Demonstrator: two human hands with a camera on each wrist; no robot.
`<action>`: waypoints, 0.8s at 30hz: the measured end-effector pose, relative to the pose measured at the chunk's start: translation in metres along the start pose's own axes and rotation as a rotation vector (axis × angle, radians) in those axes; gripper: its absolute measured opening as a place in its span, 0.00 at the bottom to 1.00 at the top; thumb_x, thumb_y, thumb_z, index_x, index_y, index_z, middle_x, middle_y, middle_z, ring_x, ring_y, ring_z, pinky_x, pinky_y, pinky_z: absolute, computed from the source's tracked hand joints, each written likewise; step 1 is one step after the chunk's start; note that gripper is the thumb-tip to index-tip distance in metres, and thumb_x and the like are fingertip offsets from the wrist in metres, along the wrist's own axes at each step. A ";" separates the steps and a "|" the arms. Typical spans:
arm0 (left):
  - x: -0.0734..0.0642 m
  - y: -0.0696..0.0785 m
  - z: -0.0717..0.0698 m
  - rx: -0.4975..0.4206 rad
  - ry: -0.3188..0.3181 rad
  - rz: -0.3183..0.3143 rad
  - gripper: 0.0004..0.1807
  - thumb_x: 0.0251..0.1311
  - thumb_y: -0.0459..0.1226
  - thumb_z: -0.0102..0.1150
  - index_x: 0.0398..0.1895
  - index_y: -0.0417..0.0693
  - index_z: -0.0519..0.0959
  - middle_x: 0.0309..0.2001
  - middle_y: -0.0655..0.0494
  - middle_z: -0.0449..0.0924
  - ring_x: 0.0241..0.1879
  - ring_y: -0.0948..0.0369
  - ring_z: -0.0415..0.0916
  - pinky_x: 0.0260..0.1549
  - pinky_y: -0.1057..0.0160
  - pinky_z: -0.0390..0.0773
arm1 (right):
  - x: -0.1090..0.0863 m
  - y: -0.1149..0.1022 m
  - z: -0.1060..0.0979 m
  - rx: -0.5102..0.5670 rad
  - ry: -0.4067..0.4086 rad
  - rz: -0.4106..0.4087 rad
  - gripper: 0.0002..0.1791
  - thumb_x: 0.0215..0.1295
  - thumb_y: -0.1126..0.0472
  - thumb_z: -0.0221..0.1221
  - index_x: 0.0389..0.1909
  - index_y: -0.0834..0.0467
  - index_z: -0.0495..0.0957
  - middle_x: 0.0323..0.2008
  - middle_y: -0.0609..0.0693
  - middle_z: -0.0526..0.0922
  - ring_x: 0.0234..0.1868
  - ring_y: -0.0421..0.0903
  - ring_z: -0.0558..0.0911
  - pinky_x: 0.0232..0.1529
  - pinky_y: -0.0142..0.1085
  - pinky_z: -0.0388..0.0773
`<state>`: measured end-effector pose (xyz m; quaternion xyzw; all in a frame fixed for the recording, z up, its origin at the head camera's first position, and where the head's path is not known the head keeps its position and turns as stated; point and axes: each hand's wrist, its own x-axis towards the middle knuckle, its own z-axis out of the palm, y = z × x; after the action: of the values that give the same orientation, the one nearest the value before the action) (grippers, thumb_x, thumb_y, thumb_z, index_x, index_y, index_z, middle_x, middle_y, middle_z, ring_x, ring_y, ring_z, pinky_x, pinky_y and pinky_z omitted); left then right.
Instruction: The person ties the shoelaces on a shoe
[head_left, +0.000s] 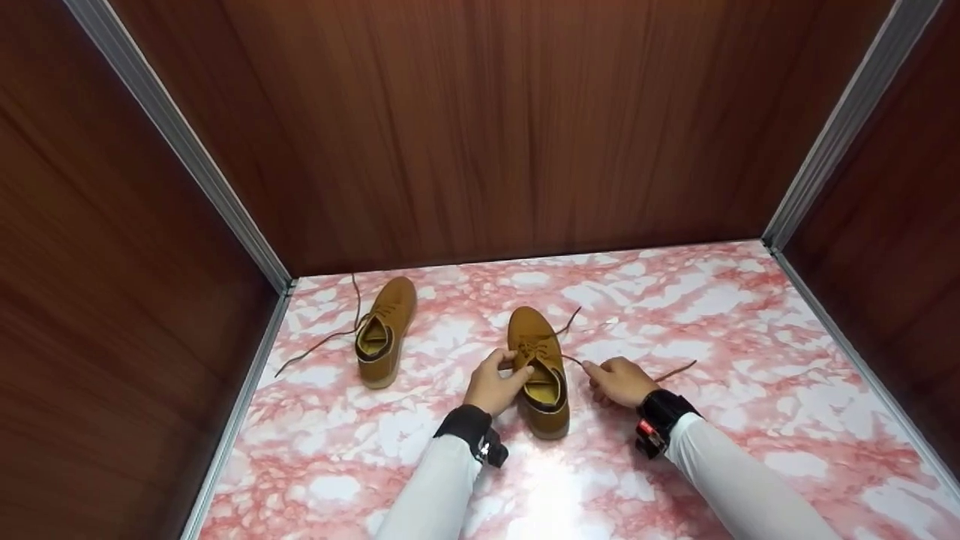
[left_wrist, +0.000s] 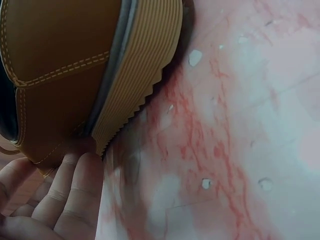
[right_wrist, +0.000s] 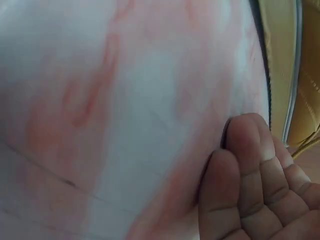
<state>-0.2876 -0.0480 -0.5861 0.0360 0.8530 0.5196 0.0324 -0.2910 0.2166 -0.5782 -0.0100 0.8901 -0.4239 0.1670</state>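
Looks like smooth leather, hardly shiny, on the brown shoe (head_left: 529, 324) against the left fingers (left_wrist: 84, 185). Seems like thread on the stitching (left_wrist: 67, 67) close to those fingers. Looks rubbery and bumpy, full of thin ridges, along the sole (left_wrist: 147, 50) beside them. Seems like dull string in the lace (head_left: 572, 359) at the right fingers (right_wrist: 220, 180). Shines smooth and glossy below all the fingers on the pink-and-white surface (head_left: 585, 487). Looks like soft cloth on the sleeves (head_left: 442, 480) behind the fingers. Looks like smooth wood on the walls (head_left: 525, 135) far past the fingers, with grooved grey metal on the corner strips (head_left: 189, 150).
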 end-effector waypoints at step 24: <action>0.018 0.022 0.003 0.213 0.106 0.057 0.15 0.71 0.47 0.61 0.29 0.50 0.74 0.33 0.54 0.74 0.36 0.59 0.72 0.39 0.62 0.71 | 0.030 0.021 -0.022 -0.195 0.158 0.179 0.22 0.60 0.45 0.69 0.18 0.57 0.80 0.13 0.46 0.78 0.21 0.45 0.79 0.29 0.33 0.73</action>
<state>-0.3049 -0.0338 -0.5677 0.0360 0.9025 0.4281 -0.0316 -0.3234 0.2416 -0.5899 0.0867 0.9347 -0.3185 0.1317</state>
